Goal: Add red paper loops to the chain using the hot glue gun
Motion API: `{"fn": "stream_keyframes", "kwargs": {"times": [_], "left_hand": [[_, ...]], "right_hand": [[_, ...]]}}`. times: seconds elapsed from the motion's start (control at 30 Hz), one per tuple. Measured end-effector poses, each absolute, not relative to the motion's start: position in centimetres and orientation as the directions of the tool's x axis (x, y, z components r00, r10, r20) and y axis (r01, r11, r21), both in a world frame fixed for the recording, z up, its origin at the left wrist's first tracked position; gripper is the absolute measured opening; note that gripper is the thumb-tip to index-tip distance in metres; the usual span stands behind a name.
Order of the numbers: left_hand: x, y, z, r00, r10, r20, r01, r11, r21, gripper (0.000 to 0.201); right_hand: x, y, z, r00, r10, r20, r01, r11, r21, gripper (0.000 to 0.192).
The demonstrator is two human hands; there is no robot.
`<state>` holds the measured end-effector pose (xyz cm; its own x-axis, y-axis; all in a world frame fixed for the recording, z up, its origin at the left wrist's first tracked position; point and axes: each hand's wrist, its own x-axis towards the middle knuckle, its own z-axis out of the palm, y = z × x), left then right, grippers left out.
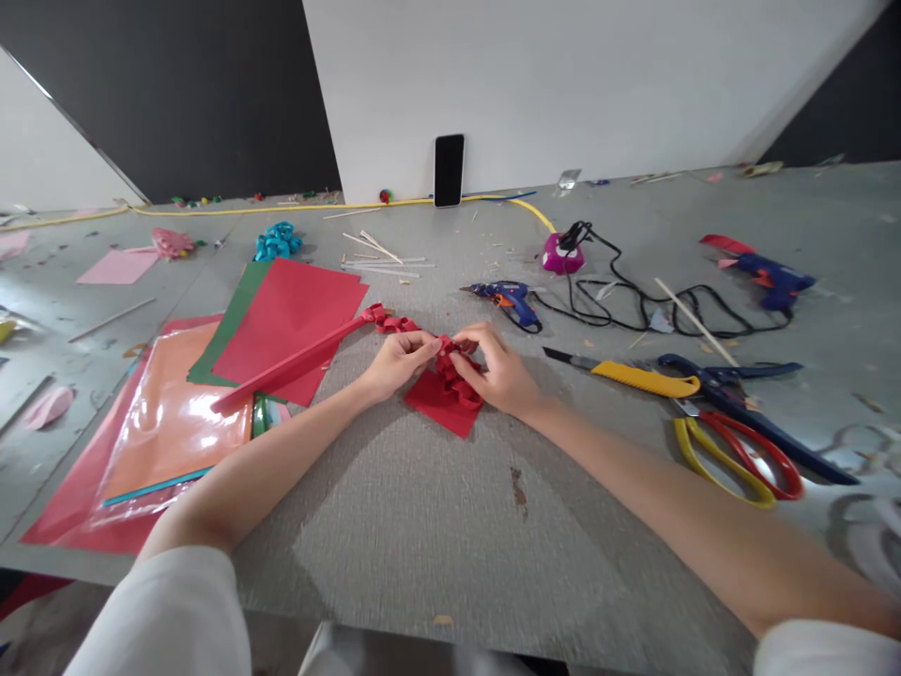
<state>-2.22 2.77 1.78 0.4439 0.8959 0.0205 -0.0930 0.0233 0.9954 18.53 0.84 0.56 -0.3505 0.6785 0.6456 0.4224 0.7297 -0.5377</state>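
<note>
We find the left hand [403, 364] pinching the red paper strip [384, 320], the right hand [501, 376] clamped on its gathered curls [454, 377] above a red square [445, 416]; we judge the bunch partly formed, with a flat length [296, 359] beyond the left hand uncurled

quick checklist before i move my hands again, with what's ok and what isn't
1. Left hand gripping the red strip: ok
2. Right hand on its bunched curls: ok
3. Strip's straight end free of the large red sheet: not ok, it lies across
4. Yellow utility knife apart from both hands: ok
5. Nearer glue gun hot: cannot tell
</note>
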Motion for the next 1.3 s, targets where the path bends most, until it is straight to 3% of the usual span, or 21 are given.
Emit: {"fn": "stream_keyframes", "kwargs": {"times": [0.53,1.3], "left_hand": [[-2.27,2.79,1.69,0.454,0.891,0.01,-0.102,0.041,0.994,0.055],[-2.46,2.61,2.13,0.51,0.857,0.069,-0.054,-0.048,0.997,0.06]], "right_hand": [[18.73,0.78,0.74,-0.382,0.655,0.652,0.427,0.751,-0.504,0.031],[18.73,1.0,0.56,-0.357,0.652,0.669,0.427,0.751,-0.504,0.025]]}}
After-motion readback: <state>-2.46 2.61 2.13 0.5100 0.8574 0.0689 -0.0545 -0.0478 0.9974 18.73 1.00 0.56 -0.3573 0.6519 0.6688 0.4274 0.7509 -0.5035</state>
